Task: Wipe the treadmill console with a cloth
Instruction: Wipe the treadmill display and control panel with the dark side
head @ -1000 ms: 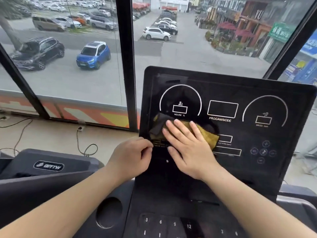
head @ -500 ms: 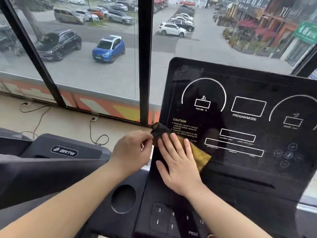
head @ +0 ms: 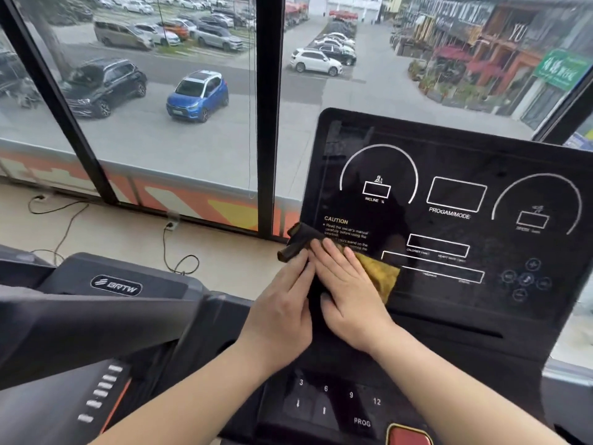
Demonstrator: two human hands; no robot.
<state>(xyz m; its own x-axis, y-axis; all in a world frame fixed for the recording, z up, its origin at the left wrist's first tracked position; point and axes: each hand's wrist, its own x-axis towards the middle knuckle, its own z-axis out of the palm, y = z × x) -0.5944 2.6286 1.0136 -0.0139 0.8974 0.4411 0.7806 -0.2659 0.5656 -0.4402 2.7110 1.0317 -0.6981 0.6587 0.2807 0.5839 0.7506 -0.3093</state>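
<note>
Soft and limp, the cloth (head: 380,277) lies at the console's (head: 449,162) lower-left corner under the flat, straight-fingered right hand (head: 349,300), the left hand (head: 282,306) touching its dark edge with straight fingers; probably best pressed mid-cloth

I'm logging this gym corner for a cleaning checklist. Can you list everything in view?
treadmill console: one, black with white markings, right of centre, facing the window
cloth: one, mustard yellow with a dark end, on the console's lower left corner
number keypad: one, black, below the console
red button: one, red, bottom edge
neighbouring treadmill: one, dark grey, left
cables: several, black, on the floor by the window
window frame: black bars, across the back
parked cars: many outside, one blue car
left hand: one, at the console's left edge, touching the cloth's dark end
right hand: one, flat on the cloth
</note>
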